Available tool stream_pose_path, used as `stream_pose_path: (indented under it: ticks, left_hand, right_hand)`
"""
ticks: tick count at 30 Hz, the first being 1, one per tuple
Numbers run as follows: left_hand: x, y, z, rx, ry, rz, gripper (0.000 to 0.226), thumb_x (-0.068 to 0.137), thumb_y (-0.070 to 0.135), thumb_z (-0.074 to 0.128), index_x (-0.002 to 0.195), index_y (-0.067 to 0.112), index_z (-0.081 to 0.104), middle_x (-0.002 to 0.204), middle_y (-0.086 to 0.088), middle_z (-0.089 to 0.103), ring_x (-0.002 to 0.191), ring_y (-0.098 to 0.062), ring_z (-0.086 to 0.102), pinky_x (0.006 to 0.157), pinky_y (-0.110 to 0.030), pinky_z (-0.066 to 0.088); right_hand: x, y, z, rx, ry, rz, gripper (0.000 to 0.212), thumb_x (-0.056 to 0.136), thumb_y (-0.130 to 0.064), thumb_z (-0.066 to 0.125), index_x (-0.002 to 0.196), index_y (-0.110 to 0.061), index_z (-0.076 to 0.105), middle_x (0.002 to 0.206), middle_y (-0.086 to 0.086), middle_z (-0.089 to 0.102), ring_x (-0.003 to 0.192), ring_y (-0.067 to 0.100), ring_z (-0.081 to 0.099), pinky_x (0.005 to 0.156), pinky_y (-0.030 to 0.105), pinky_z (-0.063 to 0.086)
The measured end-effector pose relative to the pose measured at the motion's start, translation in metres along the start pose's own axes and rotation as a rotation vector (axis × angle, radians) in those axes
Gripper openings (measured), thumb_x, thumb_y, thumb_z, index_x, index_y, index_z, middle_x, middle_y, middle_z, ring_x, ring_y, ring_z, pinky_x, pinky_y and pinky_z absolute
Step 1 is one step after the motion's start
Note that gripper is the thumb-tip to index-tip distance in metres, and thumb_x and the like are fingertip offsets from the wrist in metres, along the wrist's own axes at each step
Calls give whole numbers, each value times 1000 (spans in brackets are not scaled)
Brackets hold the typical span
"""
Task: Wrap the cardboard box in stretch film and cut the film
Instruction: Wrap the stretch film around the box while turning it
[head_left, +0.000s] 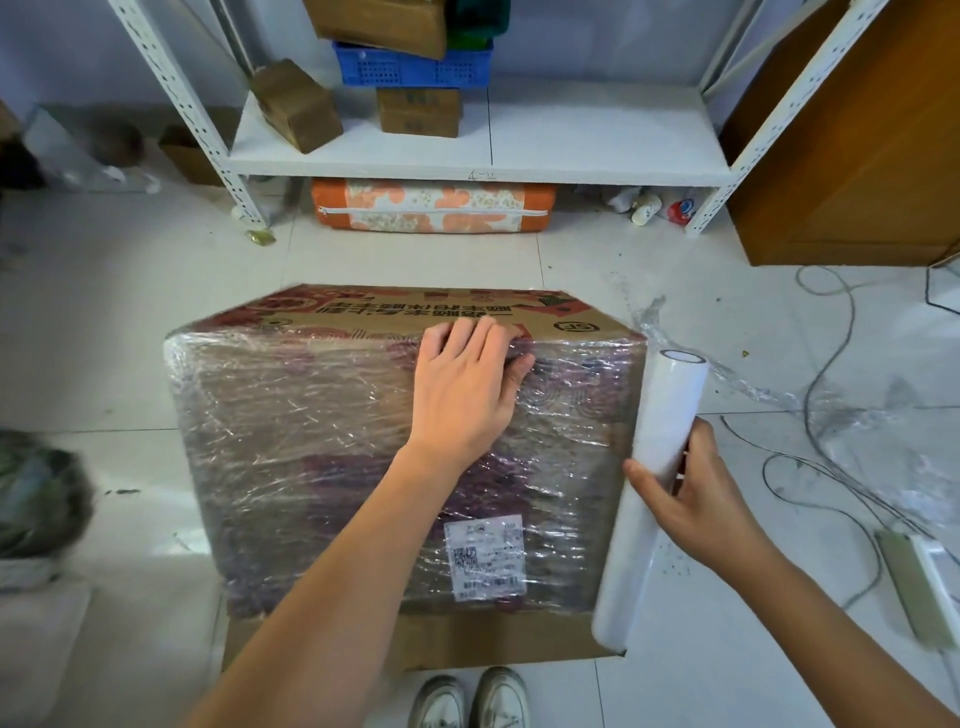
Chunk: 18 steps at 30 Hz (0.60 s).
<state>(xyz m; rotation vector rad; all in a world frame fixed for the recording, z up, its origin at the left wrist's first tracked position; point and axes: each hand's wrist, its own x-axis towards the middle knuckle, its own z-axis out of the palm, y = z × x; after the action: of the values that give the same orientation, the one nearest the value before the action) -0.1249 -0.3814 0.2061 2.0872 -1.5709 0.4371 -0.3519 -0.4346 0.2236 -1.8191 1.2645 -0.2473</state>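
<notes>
Right at six o'clock I see a pair of white shoes (470, 699) on the tiled floor (130, 322), toes almost touching the near edge of the cardboard box (415, 312). Just beyond them, the box fills the middle of my view — its near face is wound in crinkled stretch film (291, 415), with a bare cardboard strip left along the bottom. A white shipping label (485, 557) sits under the film at about five o'clock on that face.

At four o'clock my right hand (696, 499) grips the film roll (652, 483) around its middle, fingers and thumb curled round it. It stands tilted just beside the box's right edge, and a loose twisted tail of film runs from its top end toward two o'clock across the floor.

My left hand (467, 384) reaches over the near face to the box's upper edge; its fingers press on the printed top while the thumb tucks against the film below — whether it pinches the film I cannot tell.

Grey cables (826, 374) trail over the floor at three o'clock. Farther off at twelve o'clock stands a white metal shelf (597, 156) carrying small brown cartons (296, 106) and a blue crate (410, 65), with an orange patterned cushion (431, 205) underneath.
</notes>
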Motion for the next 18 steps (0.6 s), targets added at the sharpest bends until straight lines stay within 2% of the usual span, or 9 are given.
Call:
stream_pose_path:
  ticks: [3,5,9,12,14,16,18]
  left_hand:
    - [-1,2,1,-22,3,0,34,95,37,40,92,10,60,87,-2,60,81,-22,50,80,-33,30]
    - [0,2,1,-27,8,-4,33,92,40,44,94,11,60,88,-1,60,82,-21,50,81,-33,30]
    - [-1,3,-1,-9,11,18,36,86,42,49,96,10,62,88,-2,62,82,-20,49,81,-34,31]
    - [-9,6,-4,30,-6,56,41,88,43,47,105,9,64,96,-3,66,88,-22,54,87,-36,33]
    - [-16,9,-5,99,4,69,45,91,42,45,117,8,60,116,-8,64,107,-24,55,100,-39,30]
    - [-25,15,-4,132,56,128,54,95,40,42,137,6,41,143,-12,43,135,-25,34,115,-43,15]
    - [-39,29,2,150,26,382,68,95,40,39,147,6,12,156,-11,8,145,-25,1,117,-44,-6]
  right_hand:
    - [10,6,-8,126,-106,8,44,84,-18,64,120,-16,39,111,-6,57,101,13,59,80,34,52]
    - [18,12,-18,228,-161,19,45,83,-11,65,122,-19,44,116,-1,60,103,15,61,85,35,52]
    - [24,23,-28,367,-104,51,37,85,-1,60,114,-22,52,108,7,64,98,23,63,82,34,55]
    - [18,27,-19,424,-138,59,37,87,-13,56,123,-20,52,116,1,64,107,16,61,90,37,50]
    - [14,29,-12,416,-134,38,37,87,-23,54,124,-24,51,117,-4,64,107,11,60,90,33,48]
    - [14,32,-7,337,-87,10,27,89,-24,52,116,-32,50,112,-7,63,103,9,60,88,33,47]
    - [15,34,-3,315,-72,9,22,91,-25,50,111,-35,50,110,-7,62,101,10,59,85,32,46]
